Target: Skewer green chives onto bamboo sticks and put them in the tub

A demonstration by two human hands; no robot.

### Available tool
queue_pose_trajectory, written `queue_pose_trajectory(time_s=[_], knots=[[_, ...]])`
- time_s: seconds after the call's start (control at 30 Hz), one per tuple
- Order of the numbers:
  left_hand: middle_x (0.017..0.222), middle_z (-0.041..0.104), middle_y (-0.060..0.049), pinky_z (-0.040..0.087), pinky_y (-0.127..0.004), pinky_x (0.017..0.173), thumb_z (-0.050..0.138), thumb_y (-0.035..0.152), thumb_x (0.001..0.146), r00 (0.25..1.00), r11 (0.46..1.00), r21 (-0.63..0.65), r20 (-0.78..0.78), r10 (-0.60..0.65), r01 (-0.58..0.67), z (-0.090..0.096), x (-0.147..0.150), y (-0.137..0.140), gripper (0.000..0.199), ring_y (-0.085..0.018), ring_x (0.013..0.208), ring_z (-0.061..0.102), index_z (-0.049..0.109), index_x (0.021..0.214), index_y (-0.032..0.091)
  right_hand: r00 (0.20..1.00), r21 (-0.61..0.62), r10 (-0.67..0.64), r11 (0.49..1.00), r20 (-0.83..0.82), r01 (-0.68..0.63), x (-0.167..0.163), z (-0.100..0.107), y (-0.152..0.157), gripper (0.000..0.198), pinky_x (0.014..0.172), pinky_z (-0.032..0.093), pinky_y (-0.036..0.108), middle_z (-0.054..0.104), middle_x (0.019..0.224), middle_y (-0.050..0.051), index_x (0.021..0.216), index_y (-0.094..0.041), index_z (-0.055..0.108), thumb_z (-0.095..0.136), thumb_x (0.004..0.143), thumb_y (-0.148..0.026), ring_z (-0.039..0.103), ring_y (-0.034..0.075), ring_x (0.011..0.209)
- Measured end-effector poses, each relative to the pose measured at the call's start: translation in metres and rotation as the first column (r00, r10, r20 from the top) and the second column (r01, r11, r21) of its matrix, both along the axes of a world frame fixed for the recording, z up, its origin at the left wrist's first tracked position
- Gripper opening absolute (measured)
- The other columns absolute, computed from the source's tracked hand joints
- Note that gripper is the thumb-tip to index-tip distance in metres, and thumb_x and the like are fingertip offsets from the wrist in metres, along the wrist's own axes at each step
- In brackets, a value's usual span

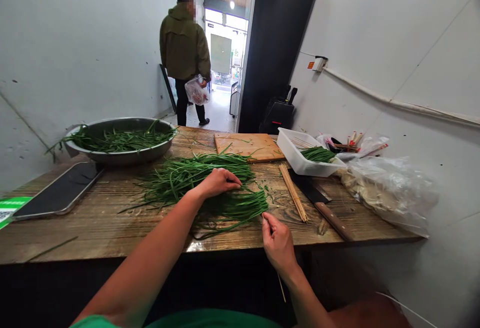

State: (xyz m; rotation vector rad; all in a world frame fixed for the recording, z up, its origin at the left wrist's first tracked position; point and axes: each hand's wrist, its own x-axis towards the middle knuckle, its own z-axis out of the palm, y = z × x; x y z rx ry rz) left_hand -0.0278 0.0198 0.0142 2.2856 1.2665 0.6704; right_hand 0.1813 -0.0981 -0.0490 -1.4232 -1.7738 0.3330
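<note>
A bunch of cut garlic chives [240, 205] lies on the wooden table, its even ends facing right. My left hand [219, 183] reaches across it, fingers closed in a pinch at the chives' upper side; exactly how many stems they hold is hidden. My right hand [278, 242] is closed round a thin bamboo skewer [281, 287], whose upper tip meets the lower corner of the bunch's cut ends. Behind my left hand spreads a bigger heap of loose chives [176, 175]. To the right lies a bundle of bare skewers [293, 193].
A cleaver [333, 219] lies right of the skewers, below a white plastic tub [294, 157] holding skewered chives. A cutting board [249, 144], a metal basin [140, 157] of chives, a phone [60, 190] and a plastic bag [390, 193] surround the work. A person [185, 48] stands beyond.
</note>
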Motion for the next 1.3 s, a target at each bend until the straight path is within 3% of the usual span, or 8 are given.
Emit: queue_pose_trajectory(time_s=[0.17,0.33,0.43,0.53,0.73,1.0,1.3], knots=[[0.074,0.069,0.0,0.043,-0.02,0.065,0.055,0.038,0.071,0.995,0.999,-0.053,0.102,-0.003,0.008,-0.001,-0.001,0.002,0.026,-0.013,0.068,0.06,0.07,0.083,0.019,1.0,0.021,0.005,1.0,0.003,-0.005,0.0,0.001,0.0,0.032,0.056,0.048,0.023,0.069,0.08,0.008,0.098,-0.013,0.064,0.037,0.083,-0.024,0.063,0.016,0.062],[0.081,0.068,-0.002,0.042,-0.022,0.074,0.054,0.034,0.074,0.99,0.967,0.249,0.139,0.019,-0.054,0.0,0.009,-0.001,0.022,-0.013,0.076,0.059,0.069,0.082,0.02,1.0,0.03,-0.002,1.0,0.008,0.002,-0.001,0.0,0.001,0.032,0.055,0.048,0.022,0.069,0.082,0.008,0.098,-0.013,0.064,0.037,0.083,-0.023,0.064,0.016,0.065],[0.077,0.068,-0.002,0.042,-0.022,0.075,0.052,0.033,0.077,0.984,0.942,0.319,0.173,0.054,-0.107,-0.004,0.022,-0.004,0.022,-0.012,0.074,0.06,0.068,0.086,0.021,1.0,0.023,0.002,1.0,0.02,-0.002,-0.001,0.001,0.0,0.032,0.06,0.048,0.024,0.069,0.084,0.009,0.099,-0.012,0.063,0.036,0.083,-0.023,0.065,0.018,0.07],[0.075,0.069,-0.001,0.042,-0.022,0.072,0.052,0.032,0.077,0.975,0.95,0.268,0.194,0.112,-0.162,-0.011,0.036,-0.004,0.021,-0.013,0.07,0.061,0.068,0.086,0.021,1.0,0.027,0.012,1.0,0.019,-0.012,0.0,0.002,-0.002,0.033,0.062,0.048,0.024,0.069,0.083,0.01,0.099,-0.012,0.063,0.037,0.084,-0.024,0.065,0.018,0.071],[0.076,0.068,-0.001,0.043,-0.022,0.069,0.05,0.026,0.075,0.977,0.983,0.096,0.16,0.141,-0.158,-0.02,0.041,0.0,0.022,-0.013,0.072,0.06,0.067,0.086,0.017,1.0,-0.009,0.021,1.0,-0.012,-0.021,0.0,0.002,-0.001,0.033,0.057,0.047,0.022,0.068,0.082,0.009,0.1,-0.013,0.063,0.036,0.084,-0.025,0.063,0.016,0.064],[0.069,0.066,0.002,0.04,-0.02,0.063,0.049,0.025,0.073,0.978,0.986,0.065,0.147,0.146,-0.157,-0.018,0.041,-0.001,0.021,-0.011,0.064,0.056,0.068,0.075,0.017,0.999,-0.009,0.03,1.0,-0.02,-0.03,0.001,0.0,0.002,0.032,0.058,0.047,0.023,0.068,0.08,0.008,0.099,-0.013,0.063,0.037,0.084,-0.025,0.063,0.017,0.065],[0.07,0.067,0.001,0.041,-0.019,0.065,0.049,0.026,0.073,0.979,0.994,0.06,0.185,0.083,-0.096,-0.019,0.041,-0.002,0.021,-0.011,0.064,0.058,0.068,0.078,0.017,1.0,0.013,0.017,1.0,0.008,-0.017,0.001,0.001,0.002,0.033,0.054,0.047,0.022,0.069,0.081,0.009,0.099,-0.013,0.064,0.037,0.083,-0.025,0.063,0.016,0.062]])
